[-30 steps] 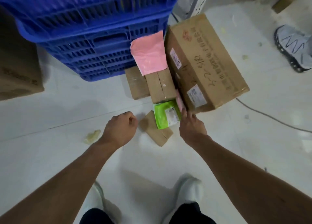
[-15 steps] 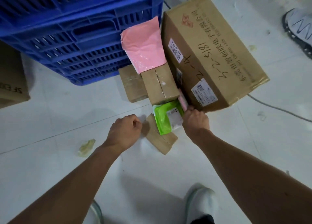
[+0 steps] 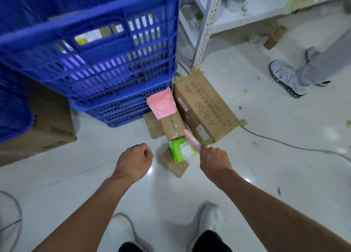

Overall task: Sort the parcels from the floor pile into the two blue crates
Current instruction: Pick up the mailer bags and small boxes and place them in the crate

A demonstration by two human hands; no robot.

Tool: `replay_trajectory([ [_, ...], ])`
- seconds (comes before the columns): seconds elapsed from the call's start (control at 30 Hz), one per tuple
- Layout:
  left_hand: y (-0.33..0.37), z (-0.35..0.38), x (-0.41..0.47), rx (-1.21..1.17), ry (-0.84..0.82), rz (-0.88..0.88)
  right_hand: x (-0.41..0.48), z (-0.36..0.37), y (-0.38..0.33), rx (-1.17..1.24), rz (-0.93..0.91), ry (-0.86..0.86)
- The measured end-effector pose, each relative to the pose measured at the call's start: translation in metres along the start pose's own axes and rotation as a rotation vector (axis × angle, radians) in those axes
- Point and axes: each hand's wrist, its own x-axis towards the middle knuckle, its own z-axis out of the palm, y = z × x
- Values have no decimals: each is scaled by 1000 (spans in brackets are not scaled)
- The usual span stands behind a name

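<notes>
The floor pile lies ahead of my feet: a large cardboard box (image 3: 205, 109), a pink mailer bag (image 3: 162, 103) leaning on the blue crates, two small brown boxes (image 3: 171, 127), a green parcel (image 3: 180, 150) and a flat brown parcel (image 3: 173, 164) under it. My right hand (image 3: 213, 159) is shut on a thin pink parcel (image 3: 191, 139), lifted edge-up between the green parcel and the large box. My left hand (image 3: 134, 161) hovers as a closed fist left of the pile, holding nothing. A blue crate (image 3: 91, 61) with parcels inside sits stacked on another blue crate (image 3: 121, 109).
A brown carton (image 3: 47, 126) stands at the left under the crates. A white metal shelf post (image 3: 207, 23) rises behind the large box. Another person's shoe and grey trouser leg (image 3: 288, 77) stand at the right. A cable (image 3: 296, 147) runs across the white floor.
My right hand has closed on the thin pink parcel and pulled it up out of the gap beside the large box. The view has risen and tilted up; my left fist stays put.
</notes>
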Motion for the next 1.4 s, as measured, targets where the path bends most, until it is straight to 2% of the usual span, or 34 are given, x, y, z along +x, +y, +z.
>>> replay_trajectory([
  [0.13, 19, -67, -49, 84, 16, 55, -58, -79, 7, -20, -86, 28],
  [0.33, 45, -164, -134, 125, 29, 61, -147, -190, 23, 36, -61, 85],
  [0.47, 65, -241, -193, 181, -136, 81, -204, -263, 28, 80, -38, 104],
  [0.57, 80, -301, -238, 148, -130, 67, -236, -312, 26, 152, -7, 112],
  [0.67, 86, -341, -275, 9, -73, 53, -260, -342, 18, 186, 4, 116],
  [0.97, 71, -419, -321, 67, 82, 92, -294, -414, -14, 273, -146, 331],
  [1.4, 9, -461, -329, -28, 163, 115, -276, -493, -105, 223, -269, 447],
])
